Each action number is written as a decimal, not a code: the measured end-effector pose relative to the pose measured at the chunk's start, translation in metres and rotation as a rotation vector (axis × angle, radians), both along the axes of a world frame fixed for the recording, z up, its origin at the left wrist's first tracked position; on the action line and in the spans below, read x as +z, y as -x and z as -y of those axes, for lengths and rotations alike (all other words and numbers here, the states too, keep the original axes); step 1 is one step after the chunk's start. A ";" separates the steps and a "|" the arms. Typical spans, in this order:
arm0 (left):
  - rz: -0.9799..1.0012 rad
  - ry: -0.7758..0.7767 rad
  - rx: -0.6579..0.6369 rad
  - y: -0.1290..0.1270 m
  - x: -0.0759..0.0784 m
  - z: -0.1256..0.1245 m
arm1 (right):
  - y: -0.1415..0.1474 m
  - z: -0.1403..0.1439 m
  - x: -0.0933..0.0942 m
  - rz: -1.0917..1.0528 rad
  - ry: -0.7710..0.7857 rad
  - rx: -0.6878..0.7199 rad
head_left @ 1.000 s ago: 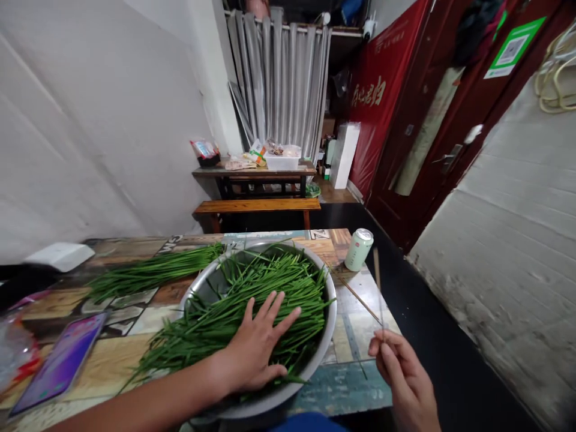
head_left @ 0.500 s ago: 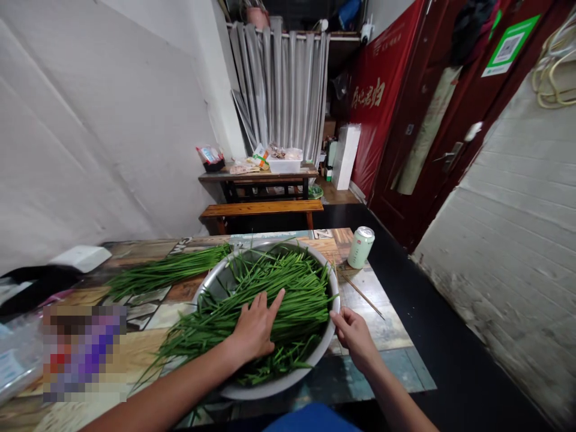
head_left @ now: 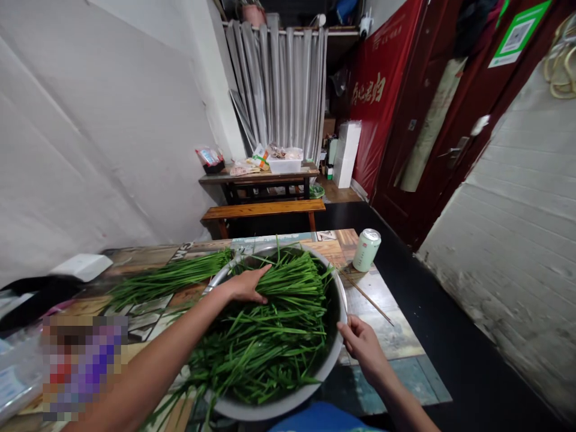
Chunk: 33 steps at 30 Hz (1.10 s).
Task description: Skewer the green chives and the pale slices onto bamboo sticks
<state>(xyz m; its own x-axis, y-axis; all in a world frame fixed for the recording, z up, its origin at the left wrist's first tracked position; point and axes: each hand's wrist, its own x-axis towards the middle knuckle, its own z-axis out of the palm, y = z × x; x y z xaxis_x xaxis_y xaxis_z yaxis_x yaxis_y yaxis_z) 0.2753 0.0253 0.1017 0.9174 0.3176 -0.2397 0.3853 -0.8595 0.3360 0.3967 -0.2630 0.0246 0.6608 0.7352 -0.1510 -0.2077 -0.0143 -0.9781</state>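
Leftmost, a white flat box [head_left: 81, 266] on the patterned wooden table [head_left: 391, 336], then a loose bundle of green chives [head_left: 166, 279] lying on the tabletop. Next, the left hand [head_left: 245, 285], fingers curled down over the heap of long green chives [head_left: 274, 336] at the far side of the round metal basin [head_left: 333, 360]. Further right, the right hand [head_left: 362, 342] beside the basin's rim, fingers loosely bent; grip impossible to tell. Beyond, thin wooden skewers [head_left: 366, 297] and a pale green drink can [head_left: 366, 250], label unreadable. Finally, a red banner [head_left: 375, 102] with blurred white characters and a green sticker [head_left: 517, 33] bearing a QR code.
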 end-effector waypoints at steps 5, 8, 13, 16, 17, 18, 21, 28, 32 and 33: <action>-0.216 0.187 -0.110 -0.010 -0.001 -0.031 | -0.001 0.002 0.002 0.015 0.025 0.004; -0.230 0.060 -0.053 -0.009 0.025 -0.017 | -0.002 0.004 0.002 0.017 0.026 0.017; -0.159 -0.374 0.056 0.023 0.045 0.070 | -0.004 0.004 0.002 -0.011 0.018 0.043; -0.249 -0.435 -0.027 0.045 0.019 0.097 | 0.002 0.007 -0.003 -0.031 0.045 0.044; -0.292 -0.447 -0.007 0.050 0.010 0.095 | 0.006 0.009 -0.006 -0.034 0.057 0.057; -0.322 -0.443 -0.003 0.054 0.002 0.089 | 0.012 0.011 -0.008 -0.039 0.065 0.084; -0.329 -0.282 -0.144 0.057 -0.005 0.061 | 0.030 0.018 -0.012 -0.045 0.060 0.193; -0.114 -0.207 -0.186 0.043 0.065 0.056 | 0.023 0.046 0.021 0.160 0.084 0.422; 0.253 -0.233 -0.173 0.010 0.069 0.062 | 0.008 0.061 0.043 0.182 0.141 0.247; 0.304 -0.208 -0.198 -0.001 0.061 0.063 | 0.007 0.062 0.047 0.180 0.106 0.188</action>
